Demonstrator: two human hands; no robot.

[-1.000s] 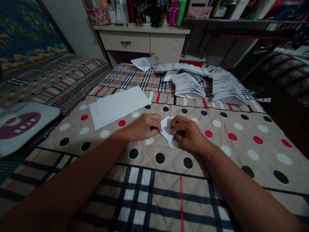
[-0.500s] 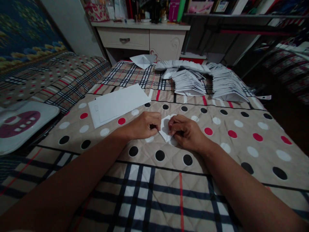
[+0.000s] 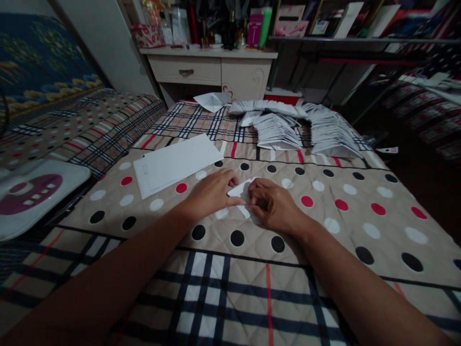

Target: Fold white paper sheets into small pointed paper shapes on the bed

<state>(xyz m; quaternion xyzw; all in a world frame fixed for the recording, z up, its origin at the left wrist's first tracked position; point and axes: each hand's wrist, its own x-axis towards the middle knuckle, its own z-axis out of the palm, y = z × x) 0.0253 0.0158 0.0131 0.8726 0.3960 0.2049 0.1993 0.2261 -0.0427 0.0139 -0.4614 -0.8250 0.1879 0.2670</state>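
While fanned rows of folded white paper pieces lie finished across the spotted quilted bedspread and flat white paper sheets lie unfolded, the left hand and right hand clamp their fingers on a small partly folded white paper piece lying there between them.

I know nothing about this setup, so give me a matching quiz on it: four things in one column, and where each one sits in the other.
Things:
1. small folded paper
2. flat white sheets
3. heaps of folded papers
4. cabinet with a drawer

Places:
A. past the far edge of the quilt
B. between the left hand and the right hand
C. lying flat, left of the hands
D. piled in rows on the far part of the quilt

Pairs: 1-B, 2-C, 3-D, 4-A.
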